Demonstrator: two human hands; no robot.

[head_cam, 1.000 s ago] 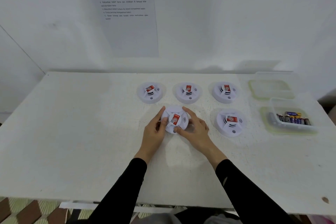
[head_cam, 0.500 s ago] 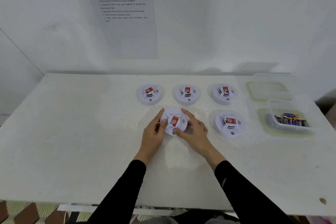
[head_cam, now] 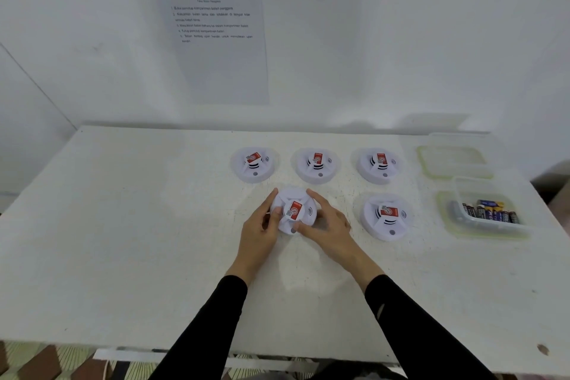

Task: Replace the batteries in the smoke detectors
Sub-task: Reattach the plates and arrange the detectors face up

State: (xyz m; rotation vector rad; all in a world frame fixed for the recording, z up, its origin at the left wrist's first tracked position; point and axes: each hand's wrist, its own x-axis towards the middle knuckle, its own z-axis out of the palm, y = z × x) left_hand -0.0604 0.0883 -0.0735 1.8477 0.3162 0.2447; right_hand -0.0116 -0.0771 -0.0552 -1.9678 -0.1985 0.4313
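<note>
A white table point(head_cam: 123, 225) stands against a white wall. Near its front middle, the left grip point(head_cam: 259, 234) and the right grip point(head_cam: 330, 228) both hold one smoke detector point(head_cam: 294, 210). The left fingers curl against its left rim. The right forefinger reaches round the far rim and the thumb presses its near edge. The detector lies face up with its red label showing.

Behind it is a row of three detectors point(head_cam: 317, 163). A fifth detector point(head_cam: 385, 216) lies just to the right of the right grip, apart from it. Further right, a clear tub point(head_cam: 456, 197) holds batteries point(head_cam: 490, 213). A green-rimmed lid point(head_cam: 453, 160) lies behind the tub. A printed sheet point(head_cam: 216, 37) hangs on the wall.
</note>
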